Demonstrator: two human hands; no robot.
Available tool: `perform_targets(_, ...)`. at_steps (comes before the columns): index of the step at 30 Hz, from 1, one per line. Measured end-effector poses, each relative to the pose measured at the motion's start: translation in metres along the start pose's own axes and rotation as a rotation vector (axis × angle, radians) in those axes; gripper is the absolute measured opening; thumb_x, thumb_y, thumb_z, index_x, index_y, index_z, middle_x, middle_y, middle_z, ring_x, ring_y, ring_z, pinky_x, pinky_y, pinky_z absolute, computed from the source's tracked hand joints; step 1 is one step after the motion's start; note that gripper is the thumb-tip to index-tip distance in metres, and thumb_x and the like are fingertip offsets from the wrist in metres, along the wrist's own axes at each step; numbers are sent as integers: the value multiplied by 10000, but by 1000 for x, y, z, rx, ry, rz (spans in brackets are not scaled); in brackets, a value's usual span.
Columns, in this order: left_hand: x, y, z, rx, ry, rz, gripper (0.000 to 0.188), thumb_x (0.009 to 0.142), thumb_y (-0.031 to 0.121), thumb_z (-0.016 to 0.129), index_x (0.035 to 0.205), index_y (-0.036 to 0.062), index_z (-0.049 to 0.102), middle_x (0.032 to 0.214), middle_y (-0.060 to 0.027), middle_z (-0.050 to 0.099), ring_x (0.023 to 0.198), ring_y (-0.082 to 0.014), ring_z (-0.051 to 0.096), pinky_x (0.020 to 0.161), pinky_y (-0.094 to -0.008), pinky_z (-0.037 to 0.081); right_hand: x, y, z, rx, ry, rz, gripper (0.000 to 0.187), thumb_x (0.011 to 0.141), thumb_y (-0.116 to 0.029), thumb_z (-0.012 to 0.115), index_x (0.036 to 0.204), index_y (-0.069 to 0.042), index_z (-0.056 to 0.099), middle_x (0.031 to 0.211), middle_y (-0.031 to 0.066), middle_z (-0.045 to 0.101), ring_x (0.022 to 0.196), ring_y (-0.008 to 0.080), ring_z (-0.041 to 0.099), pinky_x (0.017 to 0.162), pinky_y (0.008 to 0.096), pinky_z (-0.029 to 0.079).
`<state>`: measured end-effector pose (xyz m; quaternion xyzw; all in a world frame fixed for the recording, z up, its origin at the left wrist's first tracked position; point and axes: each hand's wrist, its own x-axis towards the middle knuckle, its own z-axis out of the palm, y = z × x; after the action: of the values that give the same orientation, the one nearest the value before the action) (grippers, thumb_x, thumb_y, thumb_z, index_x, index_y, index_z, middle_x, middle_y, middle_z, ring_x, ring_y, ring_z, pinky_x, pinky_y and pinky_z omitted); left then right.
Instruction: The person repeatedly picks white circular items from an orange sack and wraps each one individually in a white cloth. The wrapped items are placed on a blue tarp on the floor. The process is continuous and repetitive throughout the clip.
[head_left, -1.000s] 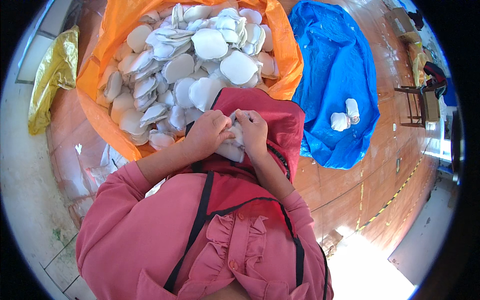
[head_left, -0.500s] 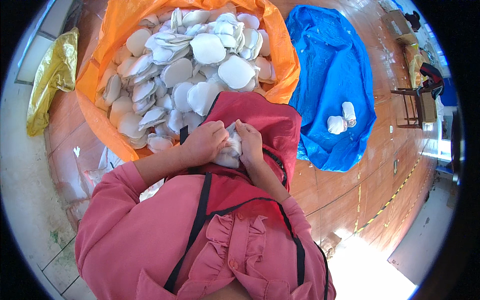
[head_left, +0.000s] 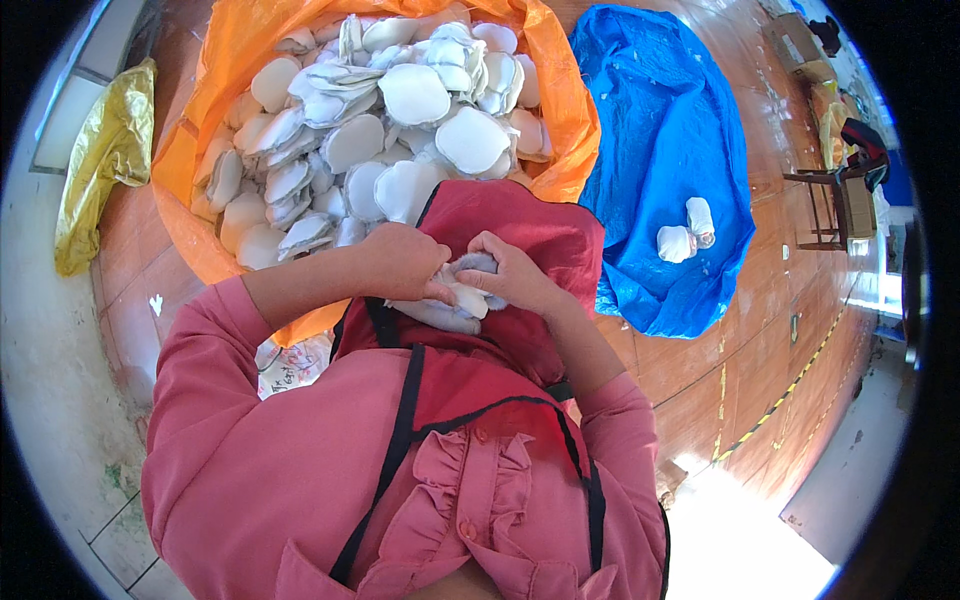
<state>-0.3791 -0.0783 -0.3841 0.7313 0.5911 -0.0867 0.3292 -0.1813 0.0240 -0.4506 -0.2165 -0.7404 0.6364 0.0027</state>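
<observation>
In my lap, over the red apron (head_left: 540,220), both hands grip a soft white fabric pad (head_left: 465,300) with a grey fluffy part showing. My left hand (head_left: 408,262) is closed on its left side, thumb pressed against the cloth. On the other side my right hand (head_left: 512,276) pinches the upper right edge, fingers bent. The palms hide part of the piece. Just beyond my hands, many similar flat, rounded white pads (head_left: 415,95) lie heaped in a large orange plastic sack (head_left: 560,75).
Right of the sack, a blue plastic sheet (head_left: 650,120) bears rolled white bundles (head_left: 676,244). At far left hangs a yellow plastic bag (head_left: 105,170) by the wall. A wooden chair (head_left: 825,205) and cardboard box (head_left: 798,48) stand at far right on the tiled floor (head_left: 690,390).
My hands have shifted and turned the pad, exposing its grey fluffy part. My right elbow has moved outward, and the left forearm sits higher over the orange sack's edge.
</observation>
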Motion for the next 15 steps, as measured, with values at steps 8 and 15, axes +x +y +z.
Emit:
perform_targets(8, 9, -8, 5, -141, -55, 57, 658, 819, 601, 653, 1109, 17, 558, 861, -191, 680, 790, -389, 671, 694, -479, 518, 17, -11, -19, -283, -365, 28, 532, 896, -485, 630, 1164, -28, 571, 1029, 209, 663, 994, 348, 646, 841, 420, 494)
perform_targets(15, 9, -21, -5, -669, -294, 52, 551, 819, 419, 742, 1100, -17, 556, 879, -159, 667, 791, -323, 660, 707, -398, 509, 16, -50, -26, -586, -541, 30, 519, 922, -520, 566, 1203, -84, 586, 1018, 188, 676, 979, 374, 640, 818, 459, 483)
